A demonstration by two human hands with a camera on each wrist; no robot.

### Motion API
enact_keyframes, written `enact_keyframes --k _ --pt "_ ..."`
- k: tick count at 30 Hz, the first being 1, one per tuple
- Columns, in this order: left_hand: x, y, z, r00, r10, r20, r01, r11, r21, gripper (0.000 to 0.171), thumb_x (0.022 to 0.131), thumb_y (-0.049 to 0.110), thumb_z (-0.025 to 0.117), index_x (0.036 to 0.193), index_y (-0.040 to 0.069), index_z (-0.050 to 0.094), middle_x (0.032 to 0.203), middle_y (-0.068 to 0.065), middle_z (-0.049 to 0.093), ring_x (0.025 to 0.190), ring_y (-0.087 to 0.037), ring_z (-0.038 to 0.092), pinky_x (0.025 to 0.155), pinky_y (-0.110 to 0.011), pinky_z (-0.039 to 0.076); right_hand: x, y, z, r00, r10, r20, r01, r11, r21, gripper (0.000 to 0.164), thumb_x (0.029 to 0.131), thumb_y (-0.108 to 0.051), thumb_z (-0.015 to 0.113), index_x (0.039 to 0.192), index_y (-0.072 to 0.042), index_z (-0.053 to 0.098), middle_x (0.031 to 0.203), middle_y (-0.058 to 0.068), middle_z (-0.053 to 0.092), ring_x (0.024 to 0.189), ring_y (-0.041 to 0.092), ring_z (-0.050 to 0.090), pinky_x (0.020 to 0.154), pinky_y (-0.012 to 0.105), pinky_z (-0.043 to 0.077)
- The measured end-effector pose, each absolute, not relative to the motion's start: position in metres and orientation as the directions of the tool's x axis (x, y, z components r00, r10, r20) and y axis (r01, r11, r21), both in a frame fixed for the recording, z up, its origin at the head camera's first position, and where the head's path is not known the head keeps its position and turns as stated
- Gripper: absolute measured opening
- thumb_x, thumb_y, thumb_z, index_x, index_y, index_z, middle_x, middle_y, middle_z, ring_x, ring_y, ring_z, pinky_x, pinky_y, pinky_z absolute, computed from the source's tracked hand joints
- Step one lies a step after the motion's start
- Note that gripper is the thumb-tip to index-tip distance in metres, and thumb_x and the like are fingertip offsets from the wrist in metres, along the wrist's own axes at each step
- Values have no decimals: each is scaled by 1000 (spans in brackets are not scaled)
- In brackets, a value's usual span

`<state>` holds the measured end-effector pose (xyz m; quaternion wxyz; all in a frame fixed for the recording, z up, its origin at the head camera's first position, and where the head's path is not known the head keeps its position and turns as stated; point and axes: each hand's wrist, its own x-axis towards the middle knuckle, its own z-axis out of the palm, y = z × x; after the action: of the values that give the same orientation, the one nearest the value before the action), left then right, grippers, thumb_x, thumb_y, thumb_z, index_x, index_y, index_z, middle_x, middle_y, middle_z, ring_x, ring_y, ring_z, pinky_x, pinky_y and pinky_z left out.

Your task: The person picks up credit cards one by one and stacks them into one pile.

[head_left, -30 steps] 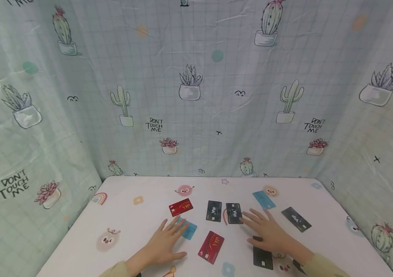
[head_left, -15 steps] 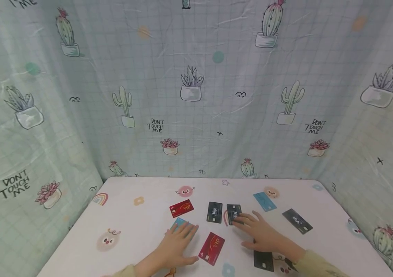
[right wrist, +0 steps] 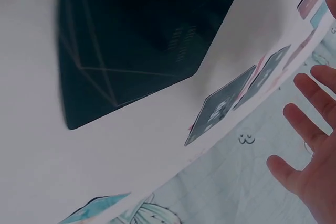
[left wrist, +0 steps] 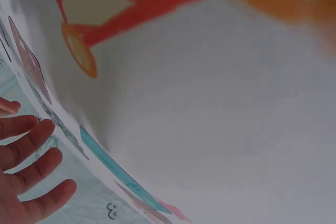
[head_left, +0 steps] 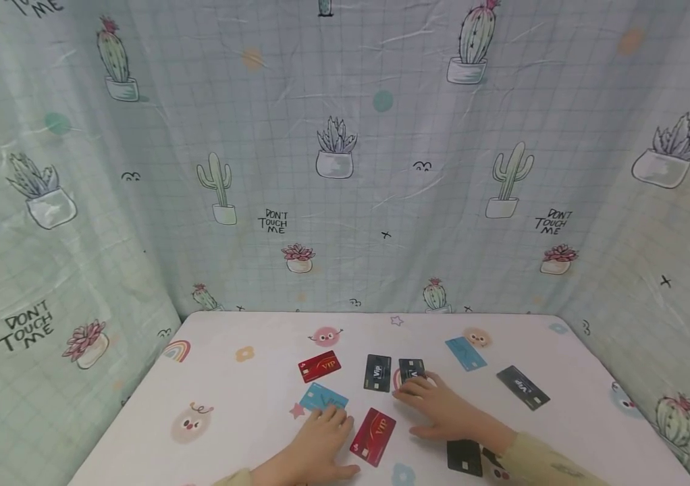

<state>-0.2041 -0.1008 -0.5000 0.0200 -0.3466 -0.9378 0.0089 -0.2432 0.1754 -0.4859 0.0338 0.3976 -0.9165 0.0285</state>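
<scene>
My left hand (head_left: 319,447) hovers palm down with relaxed, spread fingers just in front of a blue card (head_left: 324,396); in the left wrist view its fingers (left wrist: 39,166) stand off the tabletop, holding nothing. To its right lies a red VIP card (head_left: 373,437). My right hand (head_left: 445,410) hangs with loose, parted fingers over the near edge of a black Vip card (head_left: 412,368), part of which it hides. Below that palm is another black card (head_left: 464,460), large in the right wrist view. The right hand's fingers (right wrist: 307,124) are bare of any object.
A red VIP card (head_left: 319,366) and a black Vip card (head_left: 377,373) lie farther back. On the right are a blue card (head_left: 466,354) and a black one (head_left: 522,387). The white table (head_left: 235,398) has printed cartoons; a cactus-print curtain (head_left: 345,202) surrounds it.
My left hand has shifted right and toward me, uncovering most of the blue card. My right hand has drifted left. The cards lie where they were.
</scene>
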Motion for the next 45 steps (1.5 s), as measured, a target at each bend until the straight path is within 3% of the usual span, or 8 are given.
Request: enact_keyframes --k 12,37,45 --pt "-202 -92 -502 -767 634 -93 636 772 16 73 74 68 47 128 18 45 129 1 49 123 -24 41 97 -49 36 -248 159 -494 -633 -773 34 -773 634 27 61 79 -51 57 133 -27 40 131 -5 48 124 23 39 97 58 28" --pt "-200 -85 -504 -766 633 -115 640 767 -45 65 78 66 44 124 20 50 128 1 50 120 -23 43 96 -46 38 -251 145 -500 -540 -842 4 -840 539 66 56 81 -59 48 132 -37 39 124 -9 50 116 18 41 91 57 37" --pt "-200 -84 -502 -761 645 -77 649 757 -70 62 80 65 42 121 19 52 124 -1 51 118 -23 44 94 -46 40 -251 142 -498 -547 -837 13 -836 547 53 53 81 -55 52 129 -35 44 125 -8 49 115 18 41 90 54 39"
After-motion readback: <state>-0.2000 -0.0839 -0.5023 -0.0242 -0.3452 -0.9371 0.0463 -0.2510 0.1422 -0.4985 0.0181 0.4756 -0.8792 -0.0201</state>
